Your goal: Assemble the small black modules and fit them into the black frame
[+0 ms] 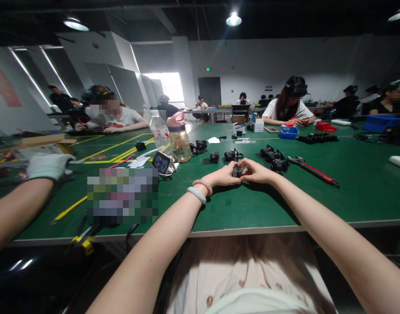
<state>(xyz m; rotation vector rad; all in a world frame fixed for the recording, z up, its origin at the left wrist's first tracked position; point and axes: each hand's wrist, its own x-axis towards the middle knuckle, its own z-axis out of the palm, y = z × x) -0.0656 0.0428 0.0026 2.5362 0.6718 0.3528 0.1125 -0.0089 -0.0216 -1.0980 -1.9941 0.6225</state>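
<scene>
My left hand [223, 175] and my right hand [258, 172] meet over the green table, fingertips closed around one small black part [236, 172]. The fingers hide much of it, so its exact kind cannot be made out. Just beyond my hands sits another black part [231, 155] with a looped piece beside it. A smaller black part [214, 156] lies to its left. To the right is a cluster of similar black parts [273, 158]. A wrench with red and black handles [314, 171] rests right of that cluster.
A pink-lidded bottle [181, 146], a clear plastic bottle [159, 133] and a small digital clock [163, 163] stand to the left. A co-worker's gloved hand [46, 166] is at the far left, near a yellow pen-like stick [71, 209]. A blue bin [289, 132] stands farther back.
</scene>
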